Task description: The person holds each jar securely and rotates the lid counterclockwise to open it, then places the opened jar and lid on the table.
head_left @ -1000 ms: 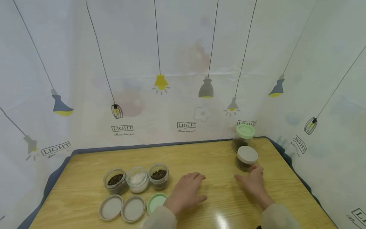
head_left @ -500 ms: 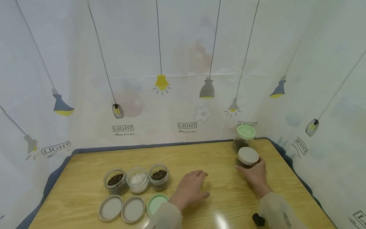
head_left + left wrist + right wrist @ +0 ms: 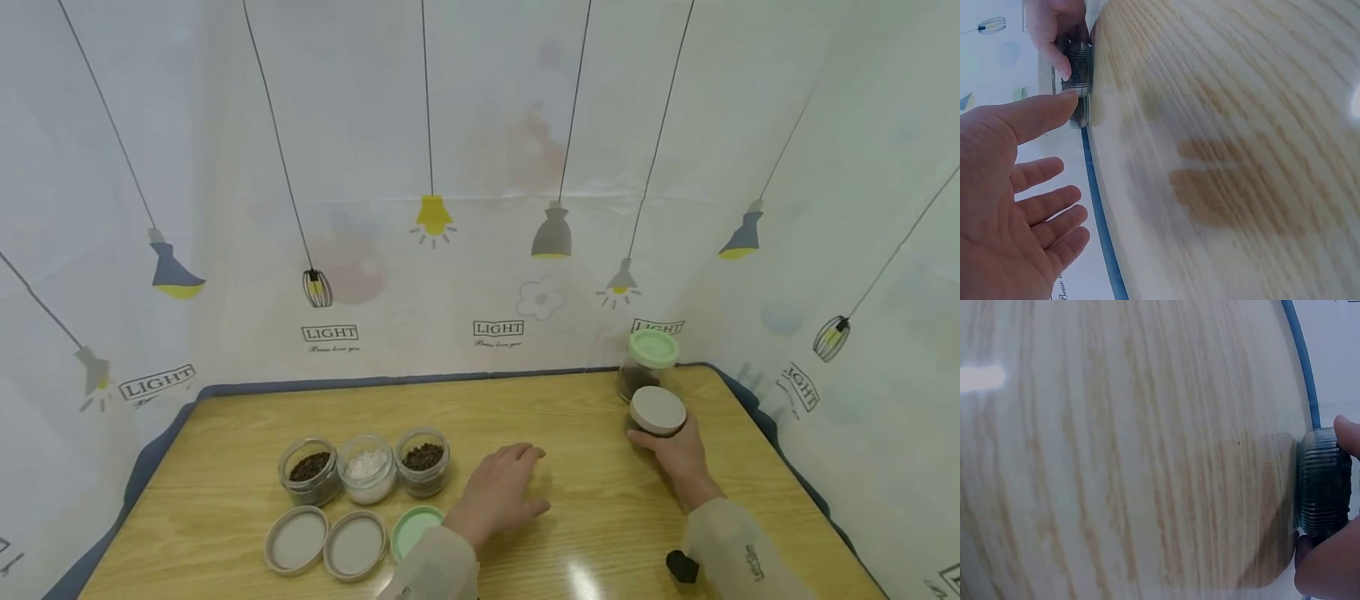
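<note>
My right hand (image 3: 686, 458) grips a small glass jar with a pale grey lid (image 3: 658, 410) at the back right of the table. In the right wrist view the thumb and a finger lie on opposite sides of its ribbed glass body (image 3: 1322, 487), which has dark contents. Just behind it stands a taller jar with a mint-green lid (image 3: 654, 349), dark stuff inside. My left hand (image 3: 501, 487) hovers near the middle of the table, fingers spread and holding nothing. The left wrist view shows that palm (image 3: 997, 219) with loosely bent fingers.
On the left stand three open glass jars: dark brown bits (image 3: 309, 471), white grains (image 3: 367, 471) and more brown bits (image 3: 422, 461). Before them lie two grey lids (image 3: 296, 540) (image 3: 356, 546) and a green lid (image 3: 417, 533). A black object (image 3: 682, 567) sits by the right sleeve. A printed curtain (image 3: 420, 283) encloses the table.
My right hand has moved from just beside the grey-lidded jar to a grip around it. The left hand has stayed nearly in place, and the head view has shifted slightly.
</note>
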